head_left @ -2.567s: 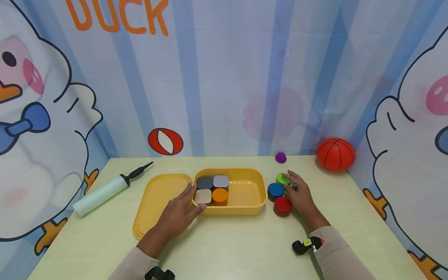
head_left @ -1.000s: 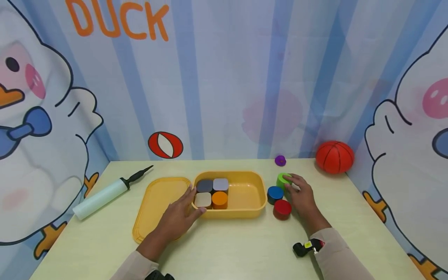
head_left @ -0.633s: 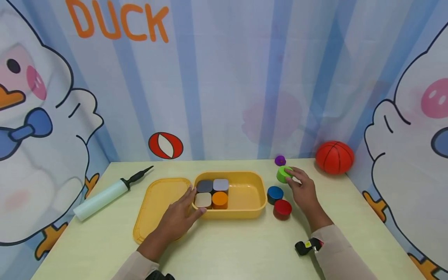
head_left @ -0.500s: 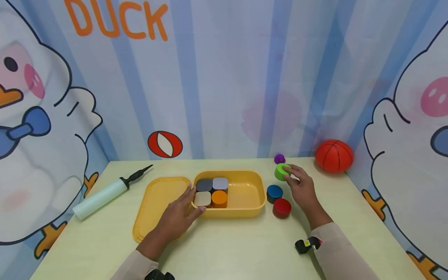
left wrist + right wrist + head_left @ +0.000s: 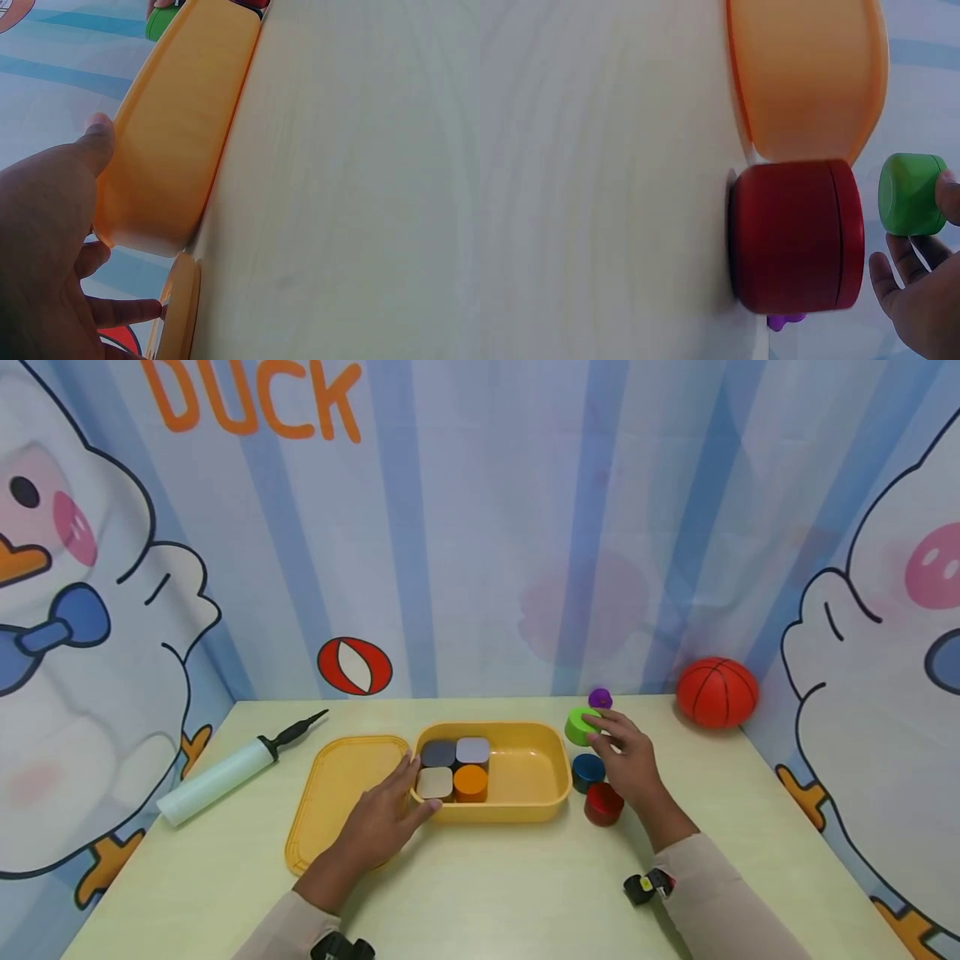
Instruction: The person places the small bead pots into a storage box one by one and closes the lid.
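My right hand [image 5: 630, 764] holds a small round green lidded tin [image 5: 582, 727] between thumb and fingers. The right wrist view shows this green tin [image 5: 911, 195] lifted off the table. Below the hand stand a blue tin [image 5: 588, 773] and a red tin [image 5: 604, 804], close together beside the yellow box [image 5: 528, 812]. My left hand [image 5: 378, 822] rests at the box's left end, fingers extended along the side and thumb on the front rim. In the left half of the box sit a dark grey tin [image 5: 438, 753], a lavender one [image 5: 472, 750], a beige one [image 5: 435, 783] and an orange one [image 5: 471, 783].
A yellow lid [image 5: 337, 777] lies flat left of the box, partly under the left hand. Farther left lies a pale green hand pump [image 5: 225, 781] with a black nozzle. A small purple object [image 5: 600, 698] and a red ball [image 5: 717, 692] are at the back right.
My right hand has lifted the green tin from behind the blue one and carried it left towards the box. The left hand and the box stay where they were.
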Available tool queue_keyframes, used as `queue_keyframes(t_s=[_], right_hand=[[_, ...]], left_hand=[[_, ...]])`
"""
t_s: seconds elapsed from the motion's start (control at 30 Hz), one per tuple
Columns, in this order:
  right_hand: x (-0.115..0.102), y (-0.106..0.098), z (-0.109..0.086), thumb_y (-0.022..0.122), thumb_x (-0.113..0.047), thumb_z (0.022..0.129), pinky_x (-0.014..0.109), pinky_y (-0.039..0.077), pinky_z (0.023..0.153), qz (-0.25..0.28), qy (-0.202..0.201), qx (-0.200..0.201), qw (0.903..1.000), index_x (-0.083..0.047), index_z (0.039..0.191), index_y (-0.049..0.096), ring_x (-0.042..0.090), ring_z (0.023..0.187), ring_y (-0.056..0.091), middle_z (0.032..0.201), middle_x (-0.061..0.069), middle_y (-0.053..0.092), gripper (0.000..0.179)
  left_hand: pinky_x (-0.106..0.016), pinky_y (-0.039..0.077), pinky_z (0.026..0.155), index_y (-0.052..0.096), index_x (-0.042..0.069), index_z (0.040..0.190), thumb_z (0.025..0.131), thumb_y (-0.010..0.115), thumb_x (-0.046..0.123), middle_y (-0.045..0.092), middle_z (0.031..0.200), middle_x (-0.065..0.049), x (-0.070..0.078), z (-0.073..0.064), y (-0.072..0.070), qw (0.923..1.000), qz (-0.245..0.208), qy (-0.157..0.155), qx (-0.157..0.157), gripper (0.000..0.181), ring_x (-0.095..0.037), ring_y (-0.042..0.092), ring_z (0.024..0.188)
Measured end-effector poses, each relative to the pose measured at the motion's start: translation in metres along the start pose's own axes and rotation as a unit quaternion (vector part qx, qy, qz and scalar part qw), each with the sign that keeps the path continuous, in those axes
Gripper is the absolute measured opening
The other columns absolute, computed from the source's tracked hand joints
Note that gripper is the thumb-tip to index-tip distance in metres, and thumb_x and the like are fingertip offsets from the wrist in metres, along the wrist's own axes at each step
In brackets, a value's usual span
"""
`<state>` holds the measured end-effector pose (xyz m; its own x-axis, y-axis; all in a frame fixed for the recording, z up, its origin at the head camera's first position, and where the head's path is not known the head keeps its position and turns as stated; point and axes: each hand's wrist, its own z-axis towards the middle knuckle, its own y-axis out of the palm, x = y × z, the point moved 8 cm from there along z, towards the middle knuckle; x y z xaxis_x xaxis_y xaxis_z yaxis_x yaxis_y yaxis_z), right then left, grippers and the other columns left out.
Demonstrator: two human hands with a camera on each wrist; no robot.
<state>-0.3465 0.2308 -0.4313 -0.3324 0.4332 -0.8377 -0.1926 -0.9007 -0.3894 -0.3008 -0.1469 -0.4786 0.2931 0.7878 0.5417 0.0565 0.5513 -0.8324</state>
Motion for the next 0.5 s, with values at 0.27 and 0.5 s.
queue_keyframes(t_s=[0.27,0.5], right_hand=[[-0.017,0.017,-0.002,0.070,-0.003,0.105,0.066,0.052,0.115,0.006,-0.063,0.002,0.9980,0.003,0.136,0.074,0.045,0.146,0.057,0.151,0.024,0.064,0.032],[-0.021,0.028,-0.002,0.074,-0.009,0.104,0.067,0.047,0.120,0.000,-0.060,-0.002,0.9982,-0.001,0.137,0.075,0.044,0.147,0.057,0.150,0.023,0.066,0.033]], left_hand=[[-0.075,0.027,0.129,0.022,0.018,0.176,0.105,0.057,0.069,0.020,0.184,-0.004,-0.002,0.000,0.000,0.9999,-0.010,-0.002,0.001,0.094,-0.038,0.031,0.167],[-0.078,0.026,0.128,0.022,0.019,0.176,0.105,0.056,0.071,0.019,0.184,-0.003,-0.002,0.000,0.001,0.9999,-0.011,-0.006,0.000,0.094,-0.038,0.031,0.167]])
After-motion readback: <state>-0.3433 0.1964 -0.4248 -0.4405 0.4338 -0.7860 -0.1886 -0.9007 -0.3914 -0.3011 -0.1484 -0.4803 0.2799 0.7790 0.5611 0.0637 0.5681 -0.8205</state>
